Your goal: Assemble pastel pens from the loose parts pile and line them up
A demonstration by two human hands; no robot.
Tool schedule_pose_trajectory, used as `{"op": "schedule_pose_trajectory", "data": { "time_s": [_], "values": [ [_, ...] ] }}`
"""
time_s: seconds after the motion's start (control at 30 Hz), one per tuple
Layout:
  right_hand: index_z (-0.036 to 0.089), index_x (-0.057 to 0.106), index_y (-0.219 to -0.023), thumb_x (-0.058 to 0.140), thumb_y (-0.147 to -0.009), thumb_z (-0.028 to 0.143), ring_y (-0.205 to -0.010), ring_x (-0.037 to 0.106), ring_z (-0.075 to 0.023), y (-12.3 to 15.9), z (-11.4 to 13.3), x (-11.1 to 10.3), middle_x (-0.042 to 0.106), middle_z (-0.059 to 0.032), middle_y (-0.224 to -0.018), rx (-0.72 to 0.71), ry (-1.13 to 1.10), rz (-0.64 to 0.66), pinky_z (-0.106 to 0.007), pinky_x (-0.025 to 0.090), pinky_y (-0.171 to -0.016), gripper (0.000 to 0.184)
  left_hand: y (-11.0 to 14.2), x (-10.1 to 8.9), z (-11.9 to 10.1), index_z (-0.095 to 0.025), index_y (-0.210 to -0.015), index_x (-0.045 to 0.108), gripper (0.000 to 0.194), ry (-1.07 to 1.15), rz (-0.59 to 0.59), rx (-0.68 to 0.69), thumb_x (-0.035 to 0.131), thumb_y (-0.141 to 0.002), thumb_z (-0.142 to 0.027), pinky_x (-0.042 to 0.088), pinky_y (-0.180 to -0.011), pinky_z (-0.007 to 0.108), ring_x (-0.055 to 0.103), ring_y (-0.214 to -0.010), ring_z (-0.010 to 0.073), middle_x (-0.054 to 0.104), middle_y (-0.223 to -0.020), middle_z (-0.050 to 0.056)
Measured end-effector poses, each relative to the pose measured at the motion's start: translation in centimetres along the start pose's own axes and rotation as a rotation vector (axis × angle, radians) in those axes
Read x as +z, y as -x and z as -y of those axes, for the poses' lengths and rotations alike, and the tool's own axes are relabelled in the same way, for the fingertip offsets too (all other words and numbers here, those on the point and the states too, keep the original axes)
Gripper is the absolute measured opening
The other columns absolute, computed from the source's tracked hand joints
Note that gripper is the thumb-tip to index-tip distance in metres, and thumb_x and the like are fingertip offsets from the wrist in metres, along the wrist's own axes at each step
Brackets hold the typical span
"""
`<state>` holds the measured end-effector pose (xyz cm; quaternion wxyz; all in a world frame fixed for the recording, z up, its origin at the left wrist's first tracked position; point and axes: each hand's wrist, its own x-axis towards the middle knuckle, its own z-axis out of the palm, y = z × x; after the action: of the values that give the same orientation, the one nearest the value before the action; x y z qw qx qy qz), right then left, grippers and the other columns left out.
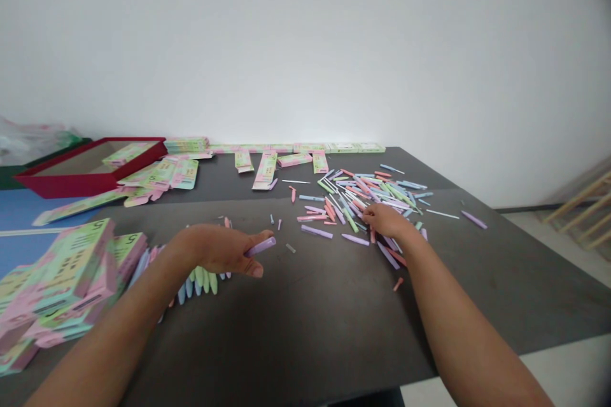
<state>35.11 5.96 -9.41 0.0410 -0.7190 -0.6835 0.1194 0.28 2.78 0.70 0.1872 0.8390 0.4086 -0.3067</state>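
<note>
The left hand (222, 251) pinches a smooth, round purple plastic pen piece (261, 247). The right hand (384, 219) has its fingers in a messy heap of pink, blue, green and purple plastic pen parts (351, 197); I can't tell if it holds one. Pink-and-green paper boxes (71, 273) sit far left, on the dark grey table (296, 331).

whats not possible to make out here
Head view: whether the right hand grips anything, hidden by its own fingers.
Head view: one end of the purple tube, inside the left hand.
Head view: some pens, behind the left arm.
Head view: small print on the cartons, blurred.
Head view: the bag, cut off by the left edge.
</note>
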Motion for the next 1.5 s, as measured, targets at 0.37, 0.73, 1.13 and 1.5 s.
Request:
{"op": "schedule_pose_trajectory", "data": {
  "time_s": [0.37,0.73,1.13,1.5],
  "values": [
    [0.019,0.052,-0.076,0.050,-0.082,0.027,-0.064,0.053,-0.0139,-0.2,0.2,0.4,0.059,-0.0007,-0.069,-0.068,-0.254,-0.265,-0.023,0.033,-0.058,0.010,-0.1,0.0,0.5,-0.019,-0.150,0.019,0.074,-0.037,-0.037,-0.012,0.050,-0.088,-0.043,0.045,-0.077,0.030,0.064,-0.098,0.0272,0.067,-0.117,0.015],
    [0.022,0.049,-0.110,0.045,-0.082,0.020,-0.055,0.055,-0.0137,-0.6,0.5,1.6,0.060,0.0029,-0.066,-0.121,-0.486,-0.271,-0.024,0.038,-0.057,0.029,0.2,-0.1,0.7,-0.021,-0.147,0.029,0.068,0.000,-0.036,-0.009,0.050,-0.087,-0.043,0.045,-0.073,0.029,0.065,-0.094,0.0259,0.071,-0.110,0.011],
    [0.021,0.046,-0.098,0.042,-0.085,0.028,-0.049,0.059,-0.0147,-0.4,0.9,1.3,0.062,0.0024,-0.063,-0.004,-0.664,-0.503,-0.025,0.042,-0.050,0.016,0.6,-0.4,1.6,-0.020,-0.108,0.065,0.038,0.090,-0.033,-0.009,0.047,-0.085,-0.044,0.046,-0.070,0.027,0.065,-0.084,0.0232,0.073,-0.096,0.007],
    [0.021,0.047,-0.076,0.054,-0.079,0.037,-0.053,0.055,-0.0137,-0.4,1.9,1.6,0.058,0.0015,-0.063,-0.116,-0.865,-0.456,-0.024,0.041,-0.052,0.018,0.1,-0.4,2.0,-0.019,-0.097,0.068,0.036,0.109,0.005,-0.006,0.046,-0.084,-0.044,0.046,-0.072,0.030,0.065,-0.083,0.0235,0.073,-0.095,0.008]
  ]
}}
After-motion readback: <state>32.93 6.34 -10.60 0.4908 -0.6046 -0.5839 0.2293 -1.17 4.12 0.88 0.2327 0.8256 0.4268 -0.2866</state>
